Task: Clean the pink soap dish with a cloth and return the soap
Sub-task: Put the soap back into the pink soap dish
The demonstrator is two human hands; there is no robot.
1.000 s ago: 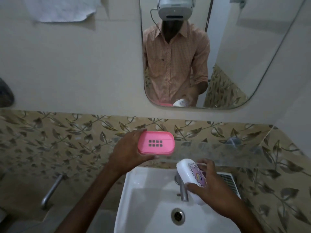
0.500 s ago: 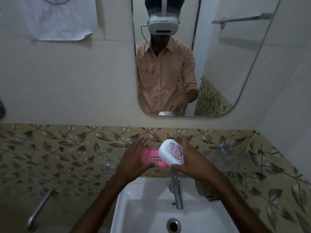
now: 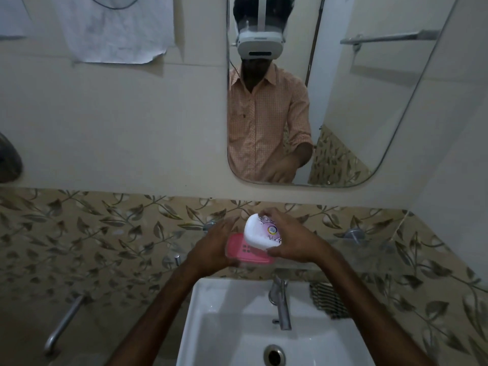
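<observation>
**A:** Head view first: where is the soap?

**B:** In the right grip (image 3: pixel 293 241). Its fingers curl round the white soap (image 3: pixel 260 232), which is tilted just over the pink soap dish (image 3: pixel 243 250). The left grip (image 3: pixel 211 249) holds that dish by its left end, near the wall and above the sink (image 3: pixel 216 313).

**A:** Which step is this?

**B:** The return, I'd judge. The striped cloth (image 3: pixel 327 302) lies beside the tap (image 3: pixel 281 305), in neither grip.

**A:** And the next move?

**B:** Level the soap, lower it into the tray, and let go once it sits flat, with the left grip steadying the dish. Whether the dish rests on the glass shelf (image 3: pixel 375 247) or is held clear of it, I cannot tell.
</observation>
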